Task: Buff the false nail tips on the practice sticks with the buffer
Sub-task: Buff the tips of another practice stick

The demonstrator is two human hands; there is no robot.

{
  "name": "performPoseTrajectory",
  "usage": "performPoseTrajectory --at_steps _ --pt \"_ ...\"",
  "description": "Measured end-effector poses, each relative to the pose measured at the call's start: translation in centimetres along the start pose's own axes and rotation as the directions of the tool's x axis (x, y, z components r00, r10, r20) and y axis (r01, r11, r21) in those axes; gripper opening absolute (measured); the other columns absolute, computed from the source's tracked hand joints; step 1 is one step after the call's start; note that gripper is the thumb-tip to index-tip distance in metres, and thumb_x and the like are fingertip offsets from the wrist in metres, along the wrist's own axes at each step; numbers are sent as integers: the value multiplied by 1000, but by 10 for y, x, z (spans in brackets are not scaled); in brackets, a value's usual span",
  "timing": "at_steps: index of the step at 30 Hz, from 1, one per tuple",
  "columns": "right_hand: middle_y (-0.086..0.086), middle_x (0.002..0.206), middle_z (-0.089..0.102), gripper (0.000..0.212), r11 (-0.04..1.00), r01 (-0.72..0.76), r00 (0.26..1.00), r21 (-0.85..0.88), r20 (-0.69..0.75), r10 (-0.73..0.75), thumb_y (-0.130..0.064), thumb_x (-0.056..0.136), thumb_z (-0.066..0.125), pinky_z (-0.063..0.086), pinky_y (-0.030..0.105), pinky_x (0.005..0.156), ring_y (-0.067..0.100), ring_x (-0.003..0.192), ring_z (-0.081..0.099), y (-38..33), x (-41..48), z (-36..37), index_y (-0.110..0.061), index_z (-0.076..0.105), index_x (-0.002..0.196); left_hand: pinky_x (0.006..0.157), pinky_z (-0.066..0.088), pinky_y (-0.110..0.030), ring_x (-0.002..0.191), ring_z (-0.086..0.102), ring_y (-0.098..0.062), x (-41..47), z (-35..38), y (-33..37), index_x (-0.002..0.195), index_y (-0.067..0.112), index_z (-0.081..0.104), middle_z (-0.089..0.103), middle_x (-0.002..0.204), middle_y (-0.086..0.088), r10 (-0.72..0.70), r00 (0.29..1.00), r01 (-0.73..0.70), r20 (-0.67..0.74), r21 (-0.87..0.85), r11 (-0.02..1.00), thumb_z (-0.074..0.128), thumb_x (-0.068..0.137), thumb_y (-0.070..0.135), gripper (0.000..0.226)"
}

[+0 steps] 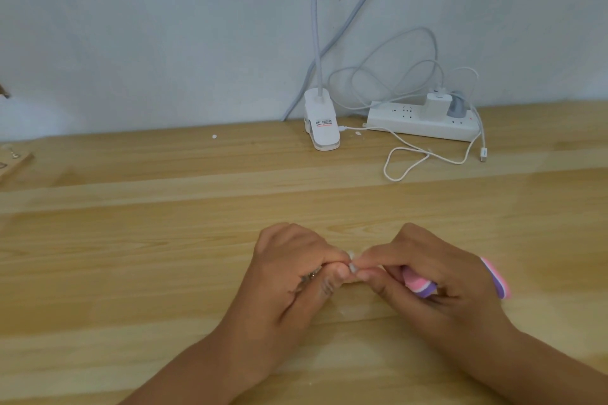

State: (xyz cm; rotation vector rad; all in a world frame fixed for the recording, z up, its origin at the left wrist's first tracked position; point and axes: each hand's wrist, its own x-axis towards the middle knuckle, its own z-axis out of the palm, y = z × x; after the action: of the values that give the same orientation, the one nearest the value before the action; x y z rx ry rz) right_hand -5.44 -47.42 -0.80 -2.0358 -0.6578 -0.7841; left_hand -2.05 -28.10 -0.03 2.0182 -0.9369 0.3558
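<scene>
My left hand [289,276] is curled around the practice sticks [309,275], of which only a bit of metal ring shows under the fingers. A small pale nail tip [352,267] pokes out between the two hands. My right hand [424,273] holds the pink, white and purple buffer [419,285] in its palm, one end jutting out past the hand's right side. The right thumb and forefinger meet the left fingertips at the nail tip. Both hands hover low over the wooden table [164,256].
At the back stand a white clip lamp base [321,123] and a white power strip [424,123] with plugs and loose white cables [408,161]. A wooden item [13,163] lies at the far left edge. A small white speck [214,136] lies near the wall.
</scene>
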Motion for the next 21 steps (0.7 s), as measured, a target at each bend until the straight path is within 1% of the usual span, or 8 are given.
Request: performPoseTrajectory --at_steps 3,5,7,9,13,16,19,21 --pt "-10 69 49 11 1000 19 1000 4 -14 -19 -16 85 70 43 14 62 2 65 49 0 -1 1 -21 76 94 84 39 -31 85 58 -8 -1 1 0 87 21 70 58 82 22 19 1000 -19 -6 -24 1000 51 96 28 22" --pt "-7 66 51 9 998 54 998 -22 -33 -54 -13 84 71 41 12 62 4 63 48 1 -2 2 -11 77 90 78 43 -33 85 58 -13 -2 0 2 89 20 70 60 82 18 18 1000 -18 0 -69 997 51 96 28 21" --pt "-3 63 54 6 995 90 995 -36 -49 -92 -10 83 72 41 15 59 9 60 48 2 -3 3 -6 77 86 75 46 -35 84 57 -16 -1 -2 3 89 21 70 60 80 14 30 999 -29 17 -83 996 51 96 28 22" --pt "-1 62 54 7 993 113 992 -30 -60 -115 -9 83 73 41 17 57 9 60 49 2 -2 4 -6 75 89 74 46 -36 84 57 -15 2 -5 5 87 24 68 60 78 12 46 999 -44 28 -71 996 51 96 28 20" --pt "-7 64 49 9 991 117 988 -59 -94 -123 -16 87 71 37 11 63 4 62 45 2 0 3 -11 72 94 75 45 -28 82 59 -10 5 -6 11 84 35 67 63 77 16 22 1000 -23 -12 -74 997 54 94 30 17" --pt "-12 70 44 11 992 108 987 -58 -117 -114 -23 93 68 35 9 64 -4 65 39 3 -1 4 -13 72 95 74 46 -23 81 61 -11 2 -4 13 83 30 69 66 76 17 -54 998 51 -19 -130 990 55 92 33 17" --pt "-17 72 39 15 991 105 984 -78 -135 -115 -24 96 65 34 8 63 -7 67 38 2 -1 4 -12 73 93 72 49 -27 83 63 -13 0 -2 16 83 27 72 69 76 15 -105 994 103 -4 -191 976 58 90 39 20" --pt "-21 76 37 8 990 109 983 -93 -138 -121 -20 92 68 35 10 61 -5 66 39 1 -2 4 -14 73 94 71 51 -35 84 63 -16 2 -2 15 87 27 72 69 80 13 -109 994 107 0 -217 970 65 84 41 16"
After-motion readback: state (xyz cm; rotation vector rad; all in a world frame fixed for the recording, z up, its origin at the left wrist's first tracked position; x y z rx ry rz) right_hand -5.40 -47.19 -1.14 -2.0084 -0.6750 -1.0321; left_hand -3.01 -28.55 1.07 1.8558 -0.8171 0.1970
